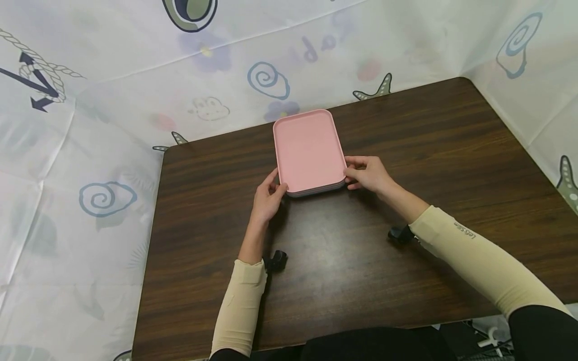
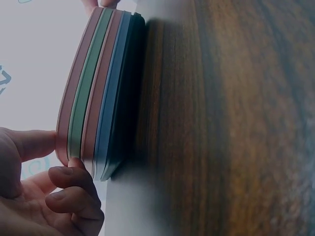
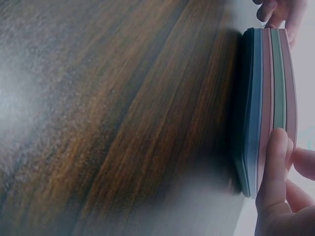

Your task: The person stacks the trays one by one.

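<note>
A stack of shallow rectangular trays lies on the table, with a pink tray (image 1: 309,150) on top. From the side, a green tray (image 2: 90,88), another pink one, a blue tray (image 2: 112,93) and a dark one at the bottom show below it. My left hand (image 1: 267,200) holds the stack's near left corner, thumb at the top tray's rim and the other fingers curled against the side. At the near right corner my right hand (image 1: 368,174) grips the stack, thumb by the top rim and a fingertip (image 3: 279,135) against the green tray's edge.
The dark wood table (image 1: 217,200) carries the stack near its back edge. Behind and beside it hang white printed sheets (image 1: 149,95). Black wrist cameras (image 1: 276,260) hang from both sleeves, close over the tabletop.
</note>
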A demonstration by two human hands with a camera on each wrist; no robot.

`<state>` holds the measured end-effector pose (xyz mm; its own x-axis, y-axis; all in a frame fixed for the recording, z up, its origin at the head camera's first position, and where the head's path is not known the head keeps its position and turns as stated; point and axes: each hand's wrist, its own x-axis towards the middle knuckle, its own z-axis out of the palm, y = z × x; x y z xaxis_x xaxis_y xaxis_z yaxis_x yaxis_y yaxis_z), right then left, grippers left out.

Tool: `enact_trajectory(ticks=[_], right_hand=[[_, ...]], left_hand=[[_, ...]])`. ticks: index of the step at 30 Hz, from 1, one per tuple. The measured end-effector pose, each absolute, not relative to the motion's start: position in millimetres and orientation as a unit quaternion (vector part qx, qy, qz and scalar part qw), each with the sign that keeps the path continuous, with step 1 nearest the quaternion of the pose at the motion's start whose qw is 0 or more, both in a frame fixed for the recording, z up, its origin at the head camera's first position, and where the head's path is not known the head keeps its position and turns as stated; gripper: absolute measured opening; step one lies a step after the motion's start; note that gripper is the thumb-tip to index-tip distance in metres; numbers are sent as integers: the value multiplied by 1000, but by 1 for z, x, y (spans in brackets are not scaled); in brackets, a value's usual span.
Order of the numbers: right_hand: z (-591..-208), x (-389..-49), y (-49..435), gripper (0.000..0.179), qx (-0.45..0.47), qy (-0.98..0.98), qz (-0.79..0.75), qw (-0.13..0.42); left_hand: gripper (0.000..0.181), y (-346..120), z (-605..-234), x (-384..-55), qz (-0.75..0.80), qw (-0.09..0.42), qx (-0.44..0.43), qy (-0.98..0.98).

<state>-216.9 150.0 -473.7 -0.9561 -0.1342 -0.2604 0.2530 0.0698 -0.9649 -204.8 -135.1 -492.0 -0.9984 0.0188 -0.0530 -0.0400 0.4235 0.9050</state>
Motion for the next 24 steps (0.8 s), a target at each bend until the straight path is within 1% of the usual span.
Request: enact_trajectory(ticks=[11,17,24], right_hand=[[-477,-218,150,47,35,719,-680,139],[-477,-215,150,47,39,724,-673,145],[-478,-209,153,47,34,730,-665,154]], left_hand=[[54,-136,-493,-206,538,26,-2,842],[53,-137,-494,-204,531,27,-5,847],[54,-140,-490,-195,512,51,-3,857]])
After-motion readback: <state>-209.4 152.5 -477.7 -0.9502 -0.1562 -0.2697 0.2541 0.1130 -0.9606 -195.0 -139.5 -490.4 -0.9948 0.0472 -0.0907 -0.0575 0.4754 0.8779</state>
